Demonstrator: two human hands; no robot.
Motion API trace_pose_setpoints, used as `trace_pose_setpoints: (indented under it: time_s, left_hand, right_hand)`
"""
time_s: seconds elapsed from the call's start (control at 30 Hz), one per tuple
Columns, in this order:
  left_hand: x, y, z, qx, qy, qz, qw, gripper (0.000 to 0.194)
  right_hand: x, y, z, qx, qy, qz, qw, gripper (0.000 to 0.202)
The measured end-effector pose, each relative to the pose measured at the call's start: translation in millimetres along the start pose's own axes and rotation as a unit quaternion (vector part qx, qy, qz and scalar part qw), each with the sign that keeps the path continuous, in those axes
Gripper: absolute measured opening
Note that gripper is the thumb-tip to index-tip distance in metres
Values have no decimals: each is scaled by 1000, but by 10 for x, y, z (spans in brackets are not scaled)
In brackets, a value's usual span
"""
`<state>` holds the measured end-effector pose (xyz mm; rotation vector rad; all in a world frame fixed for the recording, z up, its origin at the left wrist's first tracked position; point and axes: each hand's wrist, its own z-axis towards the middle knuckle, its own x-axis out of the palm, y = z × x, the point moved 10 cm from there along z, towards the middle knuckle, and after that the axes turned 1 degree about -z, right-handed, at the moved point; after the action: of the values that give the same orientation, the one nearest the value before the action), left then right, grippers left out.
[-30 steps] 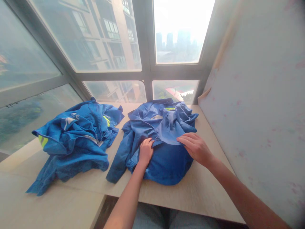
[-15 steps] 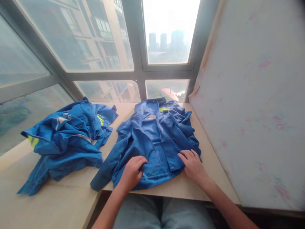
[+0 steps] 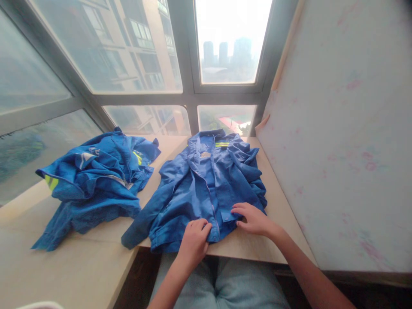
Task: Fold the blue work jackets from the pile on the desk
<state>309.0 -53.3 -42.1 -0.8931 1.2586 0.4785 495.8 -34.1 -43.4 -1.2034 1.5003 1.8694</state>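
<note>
A blue work jacket [image 3: 174,193] lies front up, its collar toward the window and its hem near me. It has a yellow-green reflective stripe on the chest. My left hand [image 3: 195,240] is closed on the bottom of the left-hand front panel, the thumb and fingertips partly hidden by the hand. Resting at the lower edge of the other panel is my right hand [image 3: 252,219], its fingers stretched over the cloth and its thumb apart from them. The sleeve on the left reaches down to the table edge; the other sleeve is bunched along the right side.
A second blue jacket [image 3: 99,184] lies crumpled to the left. Both garments are on a pale wooden surface [image 3: 96,270]. Windows with a grey frame [image 3: 189,99] stand behind, and a flower-patterned wall panel [image 3: 341,141] rises at the right. My legs are below the front edge.
My left hand has moved right, drawing the left-hand front panel toward the other one, so the gap between them is narrower. My right hand has shifted slightly left.
</note>
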Motion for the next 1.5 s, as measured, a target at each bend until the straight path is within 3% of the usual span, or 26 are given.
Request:
trace_pose_setpoints:
  time_s: [0.17, 0.37, 0.5, 0.57, 0.67, 0.83, 1.0, 1.13, 1.2, 1.33, 1.5]
  left_hand:
    - [92, -121, 56, -16, -9, -2, 1000, 46]
    - [144, -149, 20, -25, -61, -42, 997, 42]
    - [135, -96, -28, -26, -97, -85, 991, 46]
    - [130, -85, -33, -25, -100, -97, 990, 46]
    - [123, -80, -27, -26, -99, -107, 989, 46]
    - [131, -71, -26, -34, -98, -106, 989, 49]
    - [132, -68, -24, -38, -101, -106, 988, 48]
    - [93, -112, -70, -36, -116, -113, 986, 48]
    - [63, -141, -123, -25, -132, -122, 983, 45]
    - [46, -139, -232, -6, -148, -139, 979, 31]
    - [27, -104, -228, -9, -155, -155, 976, 26]
  right_hand:
    - [42, 18, -54, 36, -9, 5, 999, 43]
    - [106, 84, -84, 78, -26, -76, 994, 42]
    - [124, 92, -95, 91, -47, -82, 991, 23]
    - [100, 44, -81, 94, -75, -52, 991, 20]
    - [30, -117, -72, 112, -131, 40, 984, 32]
    - [54, -444, -203, 177, -182, 242, 936, 39]
    - [221, -514, -416, 190, -214, 252, 924, 27]
    - [256, -529, -575, 201, -288, 253, 902, 65]
    - [206, -458, -600, 184, -309, 217, 907, 68]
    - [91, -212, -554, 119, -306, 92, 940, 27]
    - [154, -72, -439, 77, -236, 81, 965, 27]
